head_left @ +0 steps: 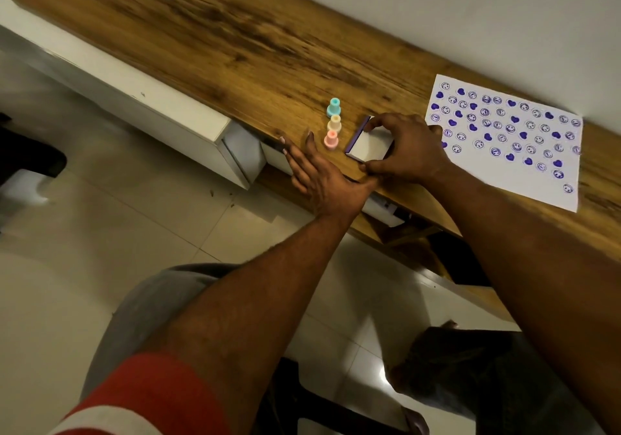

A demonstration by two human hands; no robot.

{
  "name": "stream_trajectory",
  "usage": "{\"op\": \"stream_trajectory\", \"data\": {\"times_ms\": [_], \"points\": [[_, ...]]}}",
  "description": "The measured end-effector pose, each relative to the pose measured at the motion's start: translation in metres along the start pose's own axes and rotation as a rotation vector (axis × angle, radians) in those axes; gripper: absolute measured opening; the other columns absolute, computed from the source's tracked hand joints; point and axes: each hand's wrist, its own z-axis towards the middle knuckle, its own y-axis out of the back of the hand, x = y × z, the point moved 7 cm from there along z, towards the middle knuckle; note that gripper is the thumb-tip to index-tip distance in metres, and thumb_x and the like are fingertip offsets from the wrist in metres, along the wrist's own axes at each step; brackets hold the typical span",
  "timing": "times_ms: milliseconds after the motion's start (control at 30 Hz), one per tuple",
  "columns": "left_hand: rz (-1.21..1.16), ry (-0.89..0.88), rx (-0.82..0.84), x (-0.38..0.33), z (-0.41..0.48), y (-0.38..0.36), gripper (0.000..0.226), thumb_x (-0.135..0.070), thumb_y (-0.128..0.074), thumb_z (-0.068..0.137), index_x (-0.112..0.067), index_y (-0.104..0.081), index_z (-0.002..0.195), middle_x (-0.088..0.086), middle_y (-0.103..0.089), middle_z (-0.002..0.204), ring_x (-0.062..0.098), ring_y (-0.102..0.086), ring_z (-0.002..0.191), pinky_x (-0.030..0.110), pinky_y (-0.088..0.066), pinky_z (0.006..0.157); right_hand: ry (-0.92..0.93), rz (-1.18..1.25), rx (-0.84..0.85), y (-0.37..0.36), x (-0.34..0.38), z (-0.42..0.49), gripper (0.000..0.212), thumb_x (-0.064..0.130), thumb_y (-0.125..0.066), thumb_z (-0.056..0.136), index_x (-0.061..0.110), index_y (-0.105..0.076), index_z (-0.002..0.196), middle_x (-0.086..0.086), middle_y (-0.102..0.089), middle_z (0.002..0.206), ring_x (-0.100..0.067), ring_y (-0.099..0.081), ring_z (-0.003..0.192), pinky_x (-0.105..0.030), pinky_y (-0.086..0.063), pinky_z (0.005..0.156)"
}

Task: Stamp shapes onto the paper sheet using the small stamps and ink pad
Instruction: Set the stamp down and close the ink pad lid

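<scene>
A white paper sheet (524, 152) covered with several purple hearts and smiley prints lies at the right of the wooden desk. Three small stamps stand in a row: teal (334, 107), cream (334, 123) and pink (331, 139). Just right of them is the ink pad (366, 145), a white box with a purple edge. My right hand (406, 149) grips the ink pad from above with curled fingers and thumb. My left hand (319, 176) lies flat at the desk's front edge, fingers straight, next to the pink stamp.
The wooden desk (235, 41) runs along a white wall, with much bare surface to the left. A white cabinet (161, 119) sits under its left part. Below the desk's front edge are a tiled floor and my knees.
</scene>
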Motion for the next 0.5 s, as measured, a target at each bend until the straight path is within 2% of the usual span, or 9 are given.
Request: {"op": "stream_trajectory", "data": {"times_ms": [167, 267, 367, 500], "points": [[-0.011, 0.000, 0.002, -0.001, -0.001, 0.001, 0.153, -0.077, -0.089, 0.052, -0.020, -0.008, 0.169, 0.015, 0.015, 0.176, 0.037, 0.003, 0.163, 0.058, -0.018, 0.127, 0.069, -0.046, 0.027, 0.006, 0.006, 0.000, 0.072, 0.073, -0.074, 0.073, 0.042, -0.055, 0.136, 0.009, -0.053, 0.150, -0.028, -0.043, 0.138, -0.057, -0.027, 0.109], [0.000, 0.002, 0.005, -0.001, 0.000, 0.001, 0.152, -0.076, -0.090, 0.053, -0.021, -0.008, 0.168, 0.015, 0.015, 0.176, 0.037, 0.004, 0.163, 0.059, -0.019, 0.127, 0.108, -0.088, 0.022, 0.009, 0.012, -0.001, 0.070, 0.072, -0.072, 0.075, 0.038, -0.057, 0.134, 0.007, -0.057, 0.146, -0.026, -0.049, 0.134, -0.055, -0.031, 0.108], [0.007, 0.003, 0.015, -0.001, 0.000, 0.000, 0.152, -0.074, -0.090, 0.054, -0.020, -0.007, 0.169, 0.015, 0.015, 0.176, 0.037, 0.004, 0.163, 0.058, -0.018, 0.128, 0.083, -0.107, -0.031, 0.012, 0.016, 0.001, 0.079, 0.073, -0.073, 0.070, 0.031, -0.056, 0.135, 0.000, -0.063, 0.135, -0.027, -0.056, 0.125, -0.051, -0.036, 0.104], [-0.007, 0.004, 0.015, 0.001, 0.000, 0.001, 0.151, -0.073, -0.089, 0.054, -0.019, -0.008, 0.169, 0.015, 0.013, 0.176, 0.037, 0.004, 0.163, 0.058, -0.017, 0.127, 0.031, -0.070, -0.063, 0.010, 0.016, -0.001, 0.099, 0.077, -0.072, 0.069, 0.021, -0.048, 0.147, -0.005, -0.059, 0.142, -0.029, -0.055, 0.128, -0.052, -0.040, 0.107]]}}
